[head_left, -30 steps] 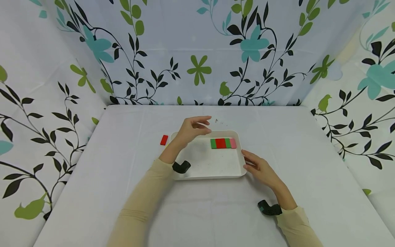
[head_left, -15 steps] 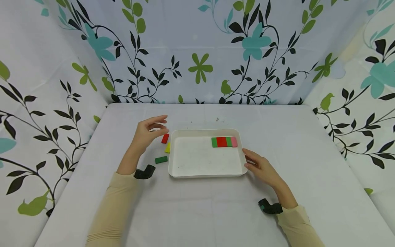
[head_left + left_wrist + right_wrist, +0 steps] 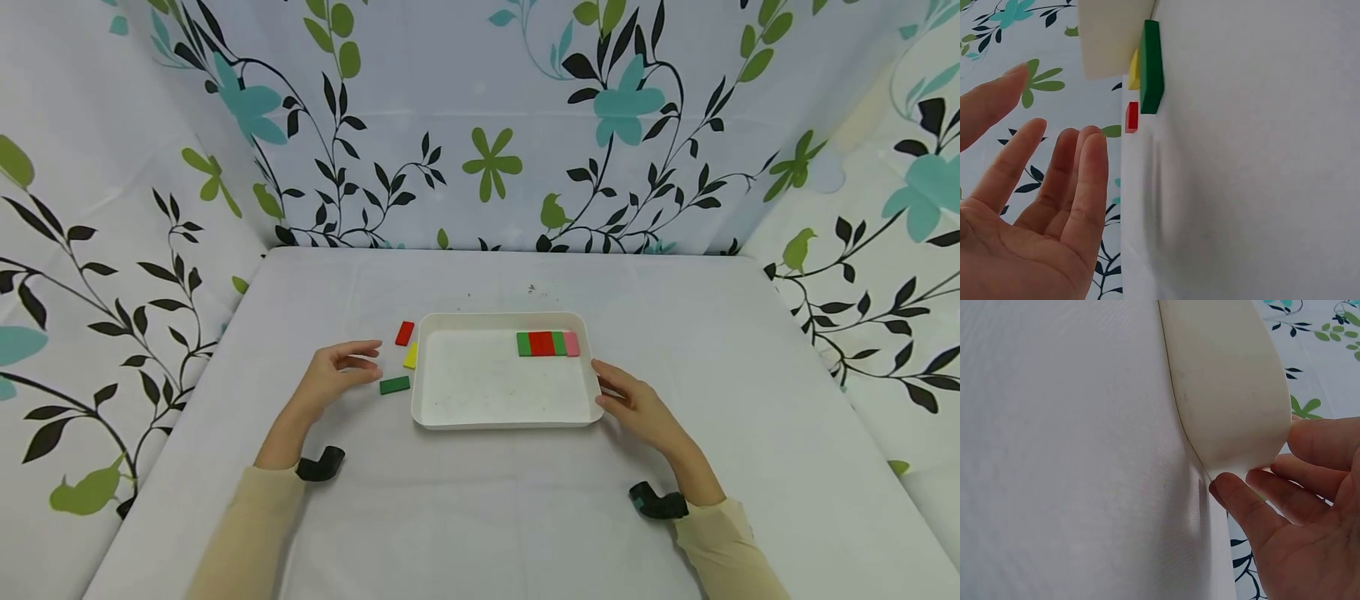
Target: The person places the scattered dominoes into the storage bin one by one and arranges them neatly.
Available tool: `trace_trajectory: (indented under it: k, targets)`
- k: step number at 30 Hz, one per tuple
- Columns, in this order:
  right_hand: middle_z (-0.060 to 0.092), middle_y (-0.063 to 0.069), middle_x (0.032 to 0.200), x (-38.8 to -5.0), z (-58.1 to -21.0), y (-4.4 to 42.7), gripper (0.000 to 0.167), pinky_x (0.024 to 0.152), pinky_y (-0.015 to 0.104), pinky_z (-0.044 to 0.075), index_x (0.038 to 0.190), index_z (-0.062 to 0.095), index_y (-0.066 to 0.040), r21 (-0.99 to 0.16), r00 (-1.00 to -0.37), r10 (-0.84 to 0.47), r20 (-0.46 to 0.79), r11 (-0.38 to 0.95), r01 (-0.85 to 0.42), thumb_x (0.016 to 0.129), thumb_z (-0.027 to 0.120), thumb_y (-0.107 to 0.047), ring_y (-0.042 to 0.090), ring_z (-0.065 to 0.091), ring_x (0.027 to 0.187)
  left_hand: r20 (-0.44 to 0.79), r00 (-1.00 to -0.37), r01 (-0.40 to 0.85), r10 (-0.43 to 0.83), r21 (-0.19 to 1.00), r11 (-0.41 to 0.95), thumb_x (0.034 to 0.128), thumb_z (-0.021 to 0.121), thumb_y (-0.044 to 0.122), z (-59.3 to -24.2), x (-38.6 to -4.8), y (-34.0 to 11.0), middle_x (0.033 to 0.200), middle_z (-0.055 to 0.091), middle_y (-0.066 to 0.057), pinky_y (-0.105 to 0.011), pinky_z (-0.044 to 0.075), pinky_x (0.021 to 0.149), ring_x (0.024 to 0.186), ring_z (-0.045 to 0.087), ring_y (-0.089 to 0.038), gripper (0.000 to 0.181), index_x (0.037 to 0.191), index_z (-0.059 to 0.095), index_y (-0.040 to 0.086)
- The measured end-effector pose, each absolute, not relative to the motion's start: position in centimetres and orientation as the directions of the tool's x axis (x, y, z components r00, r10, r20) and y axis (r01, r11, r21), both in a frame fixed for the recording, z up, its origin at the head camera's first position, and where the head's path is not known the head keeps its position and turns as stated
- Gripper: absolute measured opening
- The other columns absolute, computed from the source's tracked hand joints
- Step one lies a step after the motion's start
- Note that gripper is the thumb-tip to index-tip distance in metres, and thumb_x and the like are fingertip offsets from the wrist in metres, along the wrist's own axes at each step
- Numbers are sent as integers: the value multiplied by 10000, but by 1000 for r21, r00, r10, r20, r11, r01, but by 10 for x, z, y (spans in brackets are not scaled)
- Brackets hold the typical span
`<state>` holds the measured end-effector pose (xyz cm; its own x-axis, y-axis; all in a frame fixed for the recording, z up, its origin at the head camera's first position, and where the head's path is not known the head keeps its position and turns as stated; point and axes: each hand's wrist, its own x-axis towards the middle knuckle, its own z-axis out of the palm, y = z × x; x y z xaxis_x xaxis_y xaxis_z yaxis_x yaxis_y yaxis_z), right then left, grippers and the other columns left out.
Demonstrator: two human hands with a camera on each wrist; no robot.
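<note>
My left hand hovers left of the tray with loosely bent fingers and holds nothing. Just beyond its fingertips lies a dark green block on the table. A yellow block and a red block lie farther back beside the tray's left edge. In the left wrist view the palm is bare, apart from the green block. My right hand touches the right end of the white tray with its fingertips. The right wrist view shows the fingers against the tray's outer wall.
Inside the tray, near its back right, a row of flat pieces lies side by side: green, red, green again, and pink. Dark specks dot the white tablecloth behind the tray. Patterned curtains surround the table.
My left hand has moved from over the tray to the left, then lower toward me, uncovering the yellow and green blocks. My right hand has stayed at the tray's right end.
</note>
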<state>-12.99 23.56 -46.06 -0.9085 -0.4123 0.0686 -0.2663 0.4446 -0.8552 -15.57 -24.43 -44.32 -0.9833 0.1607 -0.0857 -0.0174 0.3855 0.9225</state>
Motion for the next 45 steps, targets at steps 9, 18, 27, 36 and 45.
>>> trace_trajectory:
  k: [9, 18, 27, 36, 45]
  targets:
    - [327, 296, 1521, -129, -461, 236, 570, 981, 150, 433, 1465, 337, 95, -861, -906, -416, 73, 432, -268, 959, 576, -15, 490, 430, 1323, -136, -964, -20, 229, 895, 446, 828, 768, 120, -455, -152, -236, 1264, 612, -234, -272, 487, 823, 1052, 608, -301, 552, 1334, 578, 9]
    - [329, 296, 1520, -130, -462, 236, 571, 1015, 390, 455, 1464, 337, 96, -854, -906, -418, 73, 443, -273, 955, 576, -2, 488, 431, 1324, -118, -950, 28, 289, 891, 454, 757, 795, 15, -461, -151, -232, 1150, 637, -263, -201, 497, 749, 927, 625, -248, 595, 1308, 578, -46]
    - [335, 292, 1519, -129, -462, 236, 579, 990, 177, 448, 1466, 341, 87, -854, -909, -410, 73, 445, -269, 963, 588, -56, 485, 437, 1320, -99, -951, 57, 294, 876, 479, 702, 806, -29, -469, -152, -227, 1122, 623, -232, -217, 527, 736, 912, 606, -244, 616, 1284, 603, -35]
    - [322, 293, 1526, -130, -462, 236, 583, 954, 89, 414, 1469, 330, 91, -861, -910, -410, 66, 437, -260, 959, 584, -32, 494, 425, 1323, -99, -959, 53, 266, 860, 507, 679, 801, -67, -472, -152, -222, 1115, 626, -211, -204, 524, 702, 886, 578, -216, 596, 1249, 627, -50]
    - [324, 301, 1521, -130, -463, 237, 582, 950, 69, 399, 1471, 332, 85, -865, -908, -413, 73, 427, -264, 961, 584, -38, 498, 425, 1319, -99, -953, 74, 286, 840, 538, 699, 809, -45, -470, -152, -222, 1127, 625, -178, -194, 516, 697, 897, 573, -204, 560, 1234, 640, -44]
